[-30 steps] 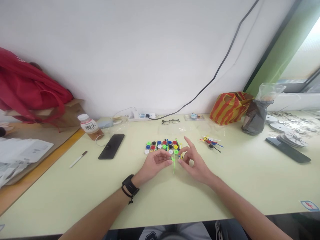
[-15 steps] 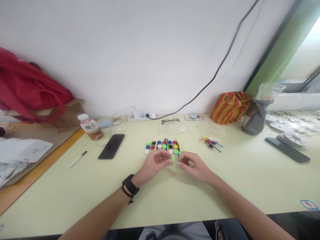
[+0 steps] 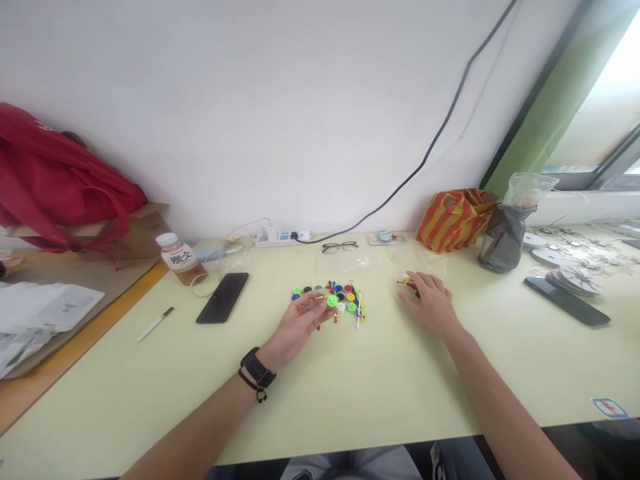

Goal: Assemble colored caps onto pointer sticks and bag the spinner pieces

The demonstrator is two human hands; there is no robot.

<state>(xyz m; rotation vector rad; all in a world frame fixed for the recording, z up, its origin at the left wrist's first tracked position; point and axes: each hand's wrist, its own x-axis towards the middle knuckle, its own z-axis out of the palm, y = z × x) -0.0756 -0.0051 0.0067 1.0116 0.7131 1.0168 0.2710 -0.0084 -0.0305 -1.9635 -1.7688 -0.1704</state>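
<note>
Green disc (image 3: pixel 332 301), one, small: centre of the frame, just below the middle, pinched between thumb and fingers of my left hand (image 3: pixel 293 327), raised in front of the cluster.

My right hand (image 3: pixel 431 303), right of centre: palm down, fingers bent over a small pile of coloured arrows (image 3: pixel 406 281), of which red and yellow parts show at the fingertips. Whether the fingers grip a piece I cannot tell; they hide most of the pile.

Cluster of coloured discs (image 3: pixel 351 297), centre, just beyond the left hand and partly covered by it: green, blue, black, red, yellow and white, set close together. Slim arrow pieces (image 3: pixel 359 320), white and yellow among them, along its right side.

Black watch (image 3: pixel 258 368), on my left wrist, a dark cord bracelet beside it.

Black phone (image 3: pixel 223 298), lying flat, left of centre. White stick with a brown end (image 3: pixel 155 325), farther left. Capped bottle (image 3: pixel 181 259), upright, holding brown liquid, behind the phone.

Glasses (image 3: pixel 340 247), upper middle of the table (image 3: pixel 350 400), near the wall. Power strip (image 3: pixel 283 237), to their left, a black cable plugged in.

Striped bag (image 3: pixel 453 220), red and yellow, right; grey bag (image 3: pixel 505 240) next to it. Second phone (image 3: pixel 567 301), far right.

Red bag (image 3: pixel 60 180), left edge, on a cardboard box (image 3: pixel 135 233).
</note>
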